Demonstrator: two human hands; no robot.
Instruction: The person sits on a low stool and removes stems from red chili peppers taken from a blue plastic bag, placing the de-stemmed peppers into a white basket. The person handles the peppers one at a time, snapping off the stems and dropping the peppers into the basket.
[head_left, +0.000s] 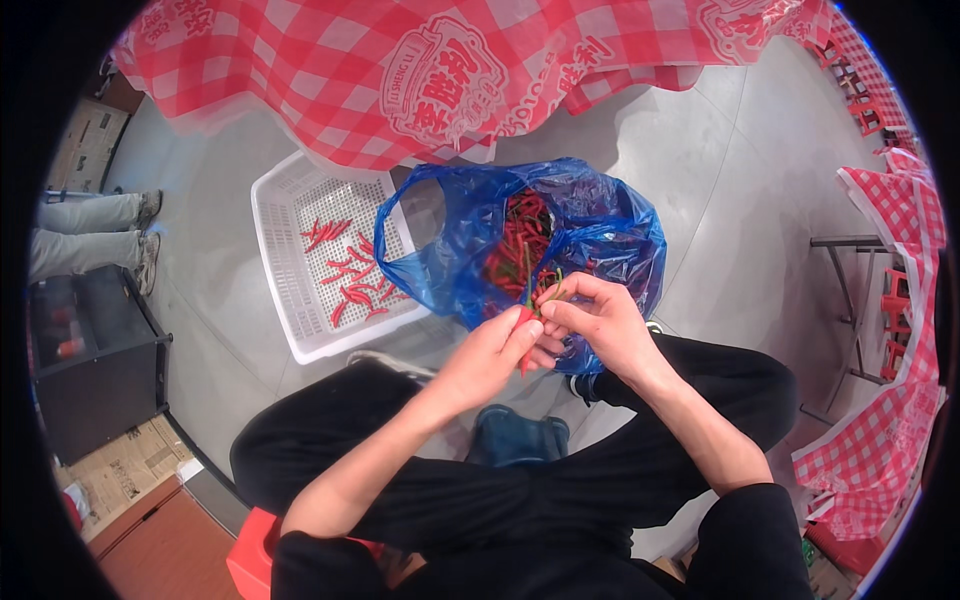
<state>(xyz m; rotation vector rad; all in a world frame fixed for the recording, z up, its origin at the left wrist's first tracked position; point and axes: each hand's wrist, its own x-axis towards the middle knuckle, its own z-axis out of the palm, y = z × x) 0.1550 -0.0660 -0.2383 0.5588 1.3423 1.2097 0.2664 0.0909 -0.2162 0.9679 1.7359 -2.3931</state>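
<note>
Red chili peppers (527, 361) with green stems are between my two hands, over the near edge of a blue plastic bag (465, 262). My left hand (480, 352) holds the red bodies between thumb and fingers. At the green stems, the thumb and forefinger of my right hand (600, 319) are pinched close together. More red chilies (525, 217) fill the open mouth of the bag. Left of the bag, a white perforated plastic basket (274, 259) stands on the floor with several loose red chilies (360, 292) spread on its bottom.
A table with a red checked plastic cover (322, 82) stands ahead, another covered one (862, 465) at the right. A dark blue object (517, 436) lies between my legs. Another person's legs (97, 232) are at the far left, near a dark cabinet (97, 390).
</note>
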